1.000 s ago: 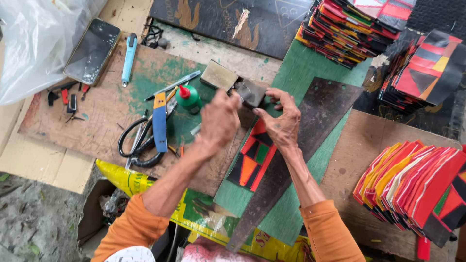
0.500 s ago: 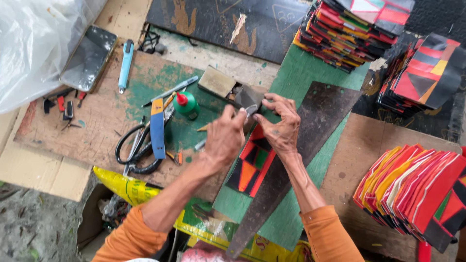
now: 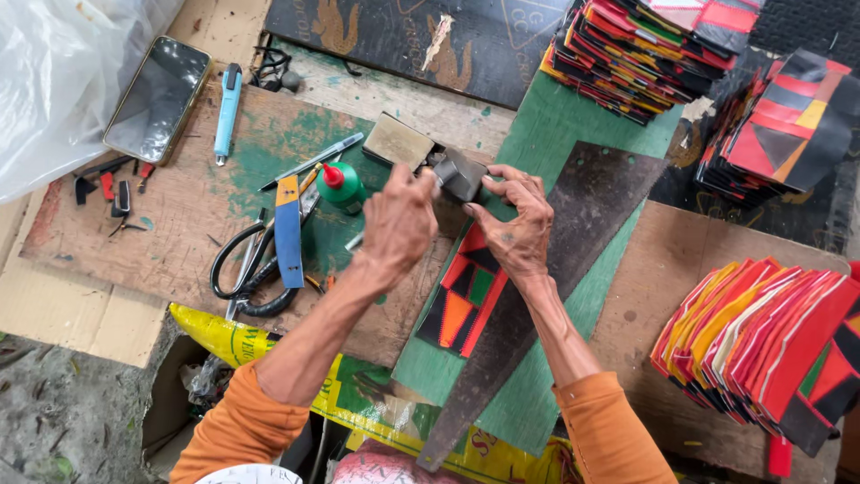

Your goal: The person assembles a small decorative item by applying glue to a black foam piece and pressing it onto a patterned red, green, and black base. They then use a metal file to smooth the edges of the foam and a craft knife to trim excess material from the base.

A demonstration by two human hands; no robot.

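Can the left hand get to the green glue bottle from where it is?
Probably yes. The left hand is right beside the glue bottle, with nothing between them on the board. But its fingers look busy with the small metal block, so it would need to let go first.

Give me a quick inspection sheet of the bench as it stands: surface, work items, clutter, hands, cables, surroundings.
Surface: worn wooden board with green paint stains; green sheet beside it.
Job's things: small dark metal block between both hands; red, black, orange and green folded piece under them; long dark metal template lying diagonally.
Clutter: black-handled scissors, blue utility knife, light blue cutter, green glue bottle with red cap, pen, phone.
Hands: left hand and right hand both on the block; exact grip cannot be told.
Cables: nothing seen.
Surroundings: stacks of coloured pieces, clear plastic bag, yellow sack.
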